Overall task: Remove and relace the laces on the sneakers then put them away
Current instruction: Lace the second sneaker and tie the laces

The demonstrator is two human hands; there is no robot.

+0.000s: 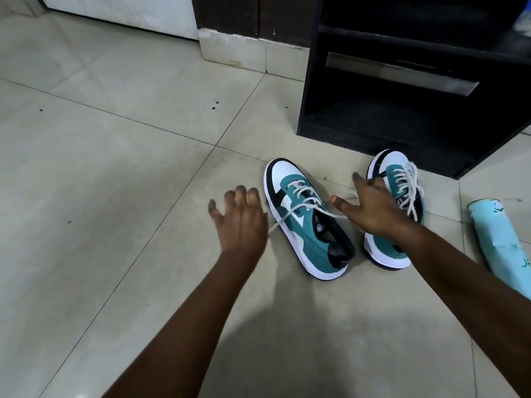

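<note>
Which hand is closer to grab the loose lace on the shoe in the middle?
Probably the right hand: the lace of the middle sneaker runs right up to its thumb. The left hand hovers open beside that shoe, near only the lace's other end.

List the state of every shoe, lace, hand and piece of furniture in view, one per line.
left sneaker: upright on the floor, laced, lace ends loose.
right sneaker: upright on the floor, laced, partly covered by the right hand.
left hand: open, fingers spread, beside the left sneaker, holding nothing.
right hand: open, fingers spread over the right sneaker.
black shelf unit: open-fronted, lower compartment empty.
light blue cylinder: lying on the floor.
</note>
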